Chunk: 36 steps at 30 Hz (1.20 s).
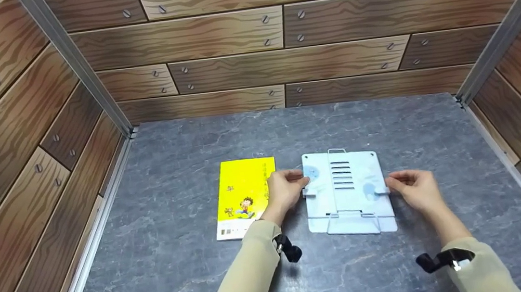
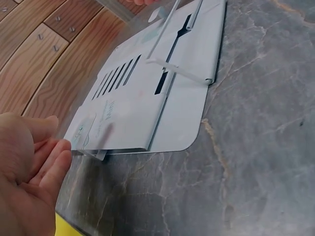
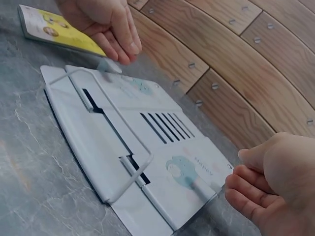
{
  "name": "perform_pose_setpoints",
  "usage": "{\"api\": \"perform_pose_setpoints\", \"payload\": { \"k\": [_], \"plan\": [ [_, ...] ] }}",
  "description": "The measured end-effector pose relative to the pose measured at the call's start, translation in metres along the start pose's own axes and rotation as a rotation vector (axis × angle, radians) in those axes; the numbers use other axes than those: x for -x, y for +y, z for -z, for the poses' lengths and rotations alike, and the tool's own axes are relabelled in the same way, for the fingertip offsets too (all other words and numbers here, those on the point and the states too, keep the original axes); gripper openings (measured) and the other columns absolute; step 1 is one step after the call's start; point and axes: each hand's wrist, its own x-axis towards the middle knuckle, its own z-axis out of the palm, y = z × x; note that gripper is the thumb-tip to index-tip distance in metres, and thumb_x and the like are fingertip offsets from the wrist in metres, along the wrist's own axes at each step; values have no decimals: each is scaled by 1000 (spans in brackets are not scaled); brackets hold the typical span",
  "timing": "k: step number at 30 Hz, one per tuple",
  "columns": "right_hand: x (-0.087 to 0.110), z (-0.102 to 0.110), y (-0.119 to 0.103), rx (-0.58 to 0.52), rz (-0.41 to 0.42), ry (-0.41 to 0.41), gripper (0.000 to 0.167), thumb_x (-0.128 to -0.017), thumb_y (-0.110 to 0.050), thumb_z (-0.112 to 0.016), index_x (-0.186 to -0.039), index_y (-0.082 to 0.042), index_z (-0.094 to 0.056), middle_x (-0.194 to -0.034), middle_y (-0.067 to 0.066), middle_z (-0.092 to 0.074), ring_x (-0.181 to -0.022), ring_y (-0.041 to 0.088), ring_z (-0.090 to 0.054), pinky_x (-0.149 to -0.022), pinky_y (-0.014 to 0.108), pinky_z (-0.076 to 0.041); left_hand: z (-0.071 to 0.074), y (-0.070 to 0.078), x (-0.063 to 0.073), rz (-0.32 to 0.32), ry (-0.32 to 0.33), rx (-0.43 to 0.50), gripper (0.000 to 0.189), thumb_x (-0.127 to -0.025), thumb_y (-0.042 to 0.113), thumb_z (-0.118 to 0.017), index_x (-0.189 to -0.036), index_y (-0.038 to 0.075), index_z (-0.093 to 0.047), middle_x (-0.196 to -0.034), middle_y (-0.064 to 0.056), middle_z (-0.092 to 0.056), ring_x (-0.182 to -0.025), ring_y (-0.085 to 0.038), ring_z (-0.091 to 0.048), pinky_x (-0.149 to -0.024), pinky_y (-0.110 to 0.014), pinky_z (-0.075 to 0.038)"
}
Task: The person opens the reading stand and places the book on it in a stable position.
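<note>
A pale blue-white book stand (image 1: 364, 169) with slots, a wire loop at its foot and small side clips lies face up on the table. My left hand (image 1: 284, 192) is at its left edge, fingertips close to the edge just above the left clip (image 1: 310, 192). In the left wrist view the thumb and fingers of that hand (image 2: 34, 167) are loosely bent with a gap between them. My right hand (image 1: 417, 190) is beside the right edge, near the right clip (image 1: 381, 190). Its loosely bent fingers (image 3: 246, 189) hold nothing in the right wrist view.
A yellow book (image 1: 244, 176) with a cartoon figure lies left of the stand, partly under my left forearm in the head view. Wood-patterned walls (image 1: 224, 33) with metal corner posts (image 1: 82, 63) enclose the grey marbled table (image 1: 177, 271).
</note>
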Motion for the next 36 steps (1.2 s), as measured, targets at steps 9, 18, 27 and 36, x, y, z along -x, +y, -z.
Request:
{"api": "perform_pose_setpoints", "payload": {
  "k": [9,18,27,36],
  "plan": [
    [-12,-1,8,8,-110,-33,35,-103,-13,-70,-125,14,-68,-110,22,-73,-85,9,-69,-74,21,-60,0,2,-11,85,-27,-40,25,-93,12,-83,-114,-1,-79,-98,-5,-77,-89,-16,-75,-79,-26,-62],
    [-25,-2,14,-14,-145,-59,36,-104,-12,-68,-126,16,-66,-109,21,-74,-83,10,-72,-74,24,-61,-2,3,-17,141,-25,-43,22,-95,12,-80,-113,-1,-80,-94,-4,-76,-84,-15,-73,-76,-27,-62],
    [-34,-8,19,-132,-214,-90,38,-105,-7,-65,-129,22,-61,-110,24,-74,-84,8,-72,-78,22,-62,-2,0,-21,129,-33,-115,14,-95,8,-78,-106,0,-82,-97,-6,-79,-92,-19,-75,-80,-27,-61],
    [-37,-2,19,-184,-269,-140,43,-108,-8,-62,-136,23,-54,-113,21,-73,-86,8,-73,-81,25,-63,-5,2,-22,120,-52,-157,12,-95,5,-76,-104,1,-83,-100,-6,-78,-100,-20,-73,-86,-27,-59]
  ]
}}
